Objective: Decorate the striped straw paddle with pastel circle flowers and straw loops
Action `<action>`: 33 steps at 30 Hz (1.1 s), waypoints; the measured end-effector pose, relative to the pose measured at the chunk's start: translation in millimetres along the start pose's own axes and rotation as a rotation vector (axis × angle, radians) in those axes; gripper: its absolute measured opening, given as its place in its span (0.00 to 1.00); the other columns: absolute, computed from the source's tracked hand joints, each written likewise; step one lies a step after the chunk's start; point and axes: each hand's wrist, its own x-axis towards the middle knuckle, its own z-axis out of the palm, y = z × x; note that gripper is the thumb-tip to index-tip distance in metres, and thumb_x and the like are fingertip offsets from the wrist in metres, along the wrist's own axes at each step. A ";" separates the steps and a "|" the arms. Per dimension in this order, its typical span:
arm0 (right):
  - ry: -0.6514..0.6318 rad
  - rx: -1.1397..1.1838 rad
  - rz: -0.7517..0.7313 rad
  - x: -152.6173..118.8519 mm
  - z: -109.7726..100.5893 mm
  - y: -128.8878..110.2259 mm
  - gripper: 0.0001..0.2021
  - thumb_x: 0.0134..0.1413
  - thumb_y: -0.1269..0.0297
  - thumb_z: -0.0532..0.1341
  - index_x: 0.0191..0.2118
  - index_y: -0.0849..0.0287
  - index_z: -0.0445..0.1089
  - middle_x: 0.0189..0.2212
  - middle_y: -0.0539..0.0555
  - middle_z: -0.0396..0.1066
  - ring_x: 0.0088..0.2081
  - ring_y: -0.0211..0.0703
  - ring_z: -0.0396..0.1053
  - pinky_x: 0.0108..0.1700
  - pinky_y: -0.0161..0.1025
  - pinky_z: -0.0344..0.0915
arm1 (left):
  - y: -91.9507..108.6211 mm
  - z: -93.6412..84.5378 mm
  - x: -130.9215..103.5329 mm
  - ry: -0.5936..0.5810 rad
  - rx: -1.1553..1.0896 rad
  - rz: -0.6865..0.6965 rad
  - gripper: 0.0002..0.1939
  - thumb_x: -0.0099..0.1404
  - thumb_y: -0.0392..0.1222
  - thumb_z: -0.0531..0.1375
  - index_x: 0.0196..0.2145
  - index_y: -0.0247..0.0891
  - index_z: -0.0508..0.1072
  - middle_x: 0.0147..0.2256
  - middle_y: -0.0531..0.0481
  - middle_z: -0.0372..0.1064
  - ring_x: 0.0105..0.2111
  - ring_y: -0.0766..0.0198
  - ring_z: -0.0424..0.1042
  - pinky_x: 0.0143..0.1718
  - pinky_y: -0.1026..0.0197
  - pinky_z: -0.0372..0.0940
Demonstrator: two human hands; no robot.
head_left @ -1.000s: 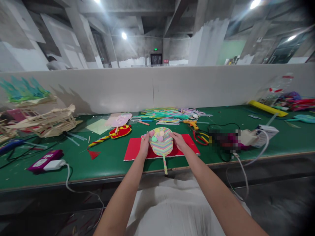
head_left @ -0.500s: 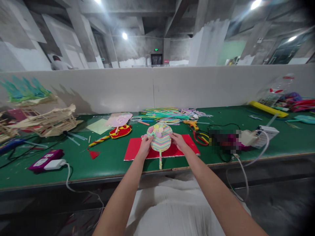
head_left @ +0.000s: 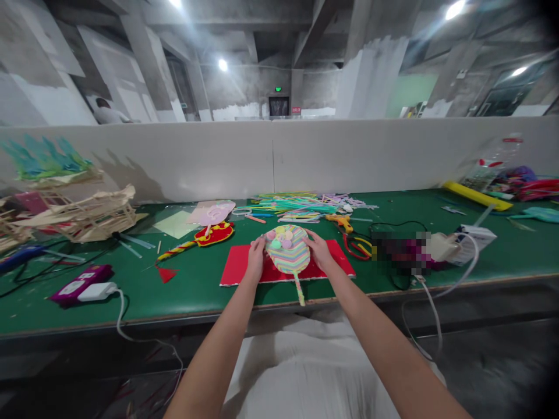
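A round, pastel-striped fan (head_left: pixel 288 258) with a short wrapped handle is held up over a red board (head_left: pixel 236 265). Pink, yellow and green round pieces sit on its upper left part. My left hand (head_left: pixel 257 254) grips the fan's left edge, fingers closed on it. At the upper right edge, my right hand (head_left: pixel 318 249) is closed on the rim. The handle points down and slightly right, past the board's front edge.
Behind the board lie many coloured pipe cleaners (head_left: pixel 301 203). Orange glue gun (head_left: pixel 339 222) and pliers (head_left: pixel 358 247) lie right; a red-yellow fan (head_left: pixel 213 234) and purple device (head_left: pixel 82 284) left. A person (head_left: pixel 107 112) is beyond the partition.
The fan has tilted, its handle swinging to the right and its round pieces shifting left. My left hand has moved slightly along the edge; both hands still hold it.
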 end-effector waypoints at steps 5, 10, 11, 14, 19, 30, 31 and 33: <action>0.038 -0.174 -0.008 -3.9 -9.4 -3.9 0.26 0.41 0.53 0.62 0.49 0.56 0.64 0.29 0.53 0.74 0.33 0.47 0.70 0.34 0.42 0.66 | 2.1 0.1 -4.6 0.010 0.226 0.183 0.20 0.58 0.51 0.55 0.45 0.38 0.69 0.44 0.45 0.69 0.43 0.59 0.68 0.41 0.60 0.64; 0.058 -0.616 -0.085 -12.9 -28.4 -20.4 0.20 0.47 0.49 0.57 0.44 0.56 0.67 0.28 0.54 0.73 0.31 0.47 0.70 0.34 0.43 0.65 | 12.0 -1.9 -14.6 0.179 0.381 0.300 0.17 0.62 0.44 0.49 0.47 0.38 0.68 0.44 0.45 0.69 0.45 0.60 0.67 0.48 0.58 0.60; 0.104 -0.730 -0.143 -14.1 -36.0 -25.7 0.19 0.48 0.49 0.56 0.40 0.56 0.69 0.29 0.55 0.73 0.31 0.46 0.69 0.36 0.43 0.64 | 14.1 -6.6 -15.4 0.236 0.405 0.347 0.17 0.62 0.43 0.48 0.47 0.38 0.67 0.46 0.45 0.68 0.46 0.61 0.66 0.49 0.58 0.59; 0.195 -0.941 -0.286 -14.3 -67.1 -43.0 0.17 0.50 0.50 0.53 0.30 0.58 0.71 0.29 0.57 0.73 0.32 0.46 0.69 0.38 0.43 0.63 | 17.0 -30.2 -11.2 0.362 0.523 0.382 0.17 0.62 0.40 0.47 0.47 0.38 0.67 0.47 0.46 0.66 0.49 0.61 0.64 0.51 0.58 0.57; 0.094 -1.065 -0.258 -16.5 -108.5 -54.3 0.16 0.50 0.51 0.55 0.37 0.56 0.72 0.37 0.56 0.73 0.39 0.48 0.70 0.44 0.44 0.64 | 5.7 -67.7 5.4 0.239 0.935 0.083 0.23 0.60 0.41 0.50 0.53 0.31 0.60 0.54 0.35 0.58 0.55 0.50 0.57 0.54 0.49 0.51; -0.335 -1.241 -0.176 -33.4 -100.4 -38.7 0.20 0.54 0.55 0.52 0.51 0.55 0.66 0.52 0.56 0.64 0.54 0.51 0.60 0.57 0.50 0.55 | 9.2 -60.2 4.6 0.164 1.199 0.106 0.23 0.62 0.41 0.47 0.53 0.27 0.60 0.51 0.33 0.61 0.51 0.50 0.62 0.49 0.52 0.57; -0.321 -1.242 -0.180 -27.2 -97.6 -41.1 0.19 0.55 0.56 0.51 0.48 0.56 0.68 0.49 0.57 0.67 0.51 0.51 0.63 0.55 0.50 0.57 | 15.6 -62.3 13.6 0.234 1.212 0.150 0.22 0.62 0.41 0.47 0.52 0.28 0.61 0.50 0.34 0.62 0.50 0.49 0.62 0.48 0.52 0.58; -0.324 -1.215 -0.201 -11.8 -88.5 -44.8 0.16 0.56 0.58 0.50 0.45 0.55 0.70 0.46 0.56 0.70 0.48 0.50 0.66 0.52 0.47 0.60 | 27.1 -67.4 37.4 0.284 1.295 0.271 0.20 0.62 0.40 0.47 0.50 0.31 0.64 0.47 0.37 0.64 0.48 0.50 0.63 0.47 0.52 0.59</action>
